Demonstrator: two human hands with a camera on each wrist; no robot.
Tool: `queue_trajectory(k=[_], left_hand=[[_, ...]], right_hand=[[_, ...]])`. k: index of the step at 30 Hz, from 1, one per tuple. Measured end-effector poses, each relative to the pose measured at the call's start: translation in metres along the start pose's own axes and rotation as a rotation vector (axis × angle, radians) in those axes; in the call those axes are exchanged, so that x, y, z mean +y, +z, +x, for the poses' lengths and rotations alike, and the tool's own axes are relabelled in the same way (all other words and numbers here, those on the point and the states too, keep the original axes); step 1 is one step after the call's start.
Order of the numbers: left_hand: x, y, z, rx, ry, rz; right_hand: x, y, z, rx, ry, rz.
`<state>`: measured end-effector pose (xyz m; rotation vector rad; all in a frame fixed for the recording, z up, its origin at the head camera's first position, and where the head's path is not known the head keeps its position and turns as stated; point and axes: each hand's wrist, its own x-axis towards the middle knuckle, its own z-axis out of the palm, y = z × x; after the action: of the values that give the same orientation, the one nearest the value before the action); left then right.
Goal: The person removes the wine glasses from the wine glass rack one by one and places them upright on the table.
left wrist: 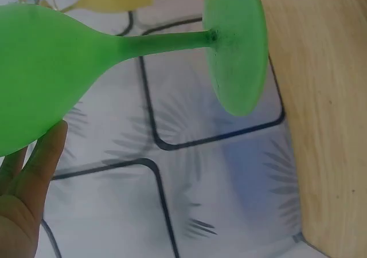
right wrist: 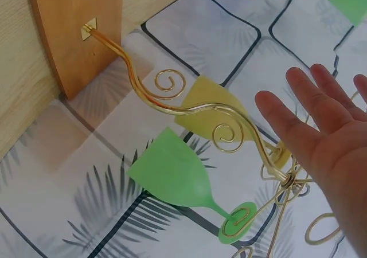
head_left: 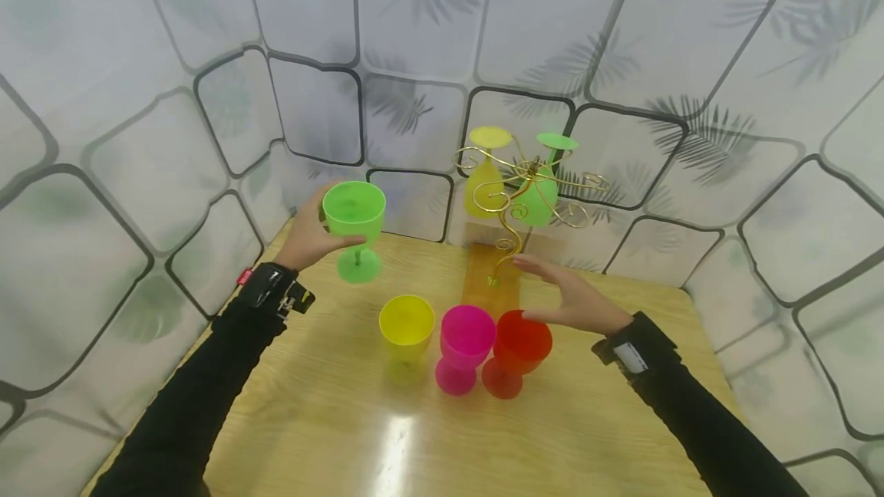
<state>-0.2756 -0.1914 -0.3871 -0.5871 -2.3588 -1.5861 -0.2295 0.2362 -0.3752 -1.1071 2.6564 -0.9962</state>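
Above the table's left part, my left hand (head_left: 308,235) (left wrist: 31,203) holds a green goblet (head_left: 354,213) (left wrist: 51,74) upright by its bowl, with the thumb across the front. The stem and foot hang free below. Fingers spread, my right hand (head_left: 580,301) (right wrist: 335,140) holds nothing; it is beside the gold wire glass rack (head_left: 514,232) (right wrist: 198,107) and above the red goblet (head_left: 522,345). From the rack hang, upside down, a yellow goblet (head_left: 486,189) (right wrist: 209,109) and another green goblet (head_left: 539,199) (right wrist: 172,169).
A magenta goblet (head_left: 467,337) stands left of the red one, and a yellow goblet (head_left: 407,326) farther left. The rack rises from a wooden base (head_left: 486,267) near the back edge of the table (head_left: 331,405). Patterned cloth (head_left: 414,29) surrounds the table's back and sides.
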Motion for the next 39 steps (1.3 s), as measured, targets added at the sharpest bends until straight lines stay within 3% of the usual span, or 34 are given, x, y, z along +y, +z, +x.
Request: queue_trajectory(k=[5,9,13,18,29,35,39], left_hand=[[-0.036,-0.004,-0.012,0.014,-0.070,0.096],[-0.055,0.001,-0.027,-0.013,-0.159,0.135],[-0.071,0.008,-0.043,-0.038,-0.224,0.111],[-0.085,0.021,-0.052,-0.053,-0.218,0.053],[-0.098,0.063,-0.043,-0.059,-0.211,0.044],[-0.103,0.077,-0.033,-0.066,-0.220,-0.029],[-0.077,0.077,-0.032,-0.097,-0.239,-0.048]], right_hand=[[0.003,-0.001,-0.004,0.009,0.012,0.005],[0.004,-0.002,-0.008,0.006,0.033,0.023],[0.006,-0.001,-0.010,0.003,0.045,0.030],[0.007,-0.002,-0.012,0.007,0.053,0.044],[0.009,0.000,-0.012,-0.006,0.058,0.073],[0.010,-0.001,-0.014,-0.002,0.056,0.067],[0.011,0.000,-0.016,-0.002,0.064,0.064]])
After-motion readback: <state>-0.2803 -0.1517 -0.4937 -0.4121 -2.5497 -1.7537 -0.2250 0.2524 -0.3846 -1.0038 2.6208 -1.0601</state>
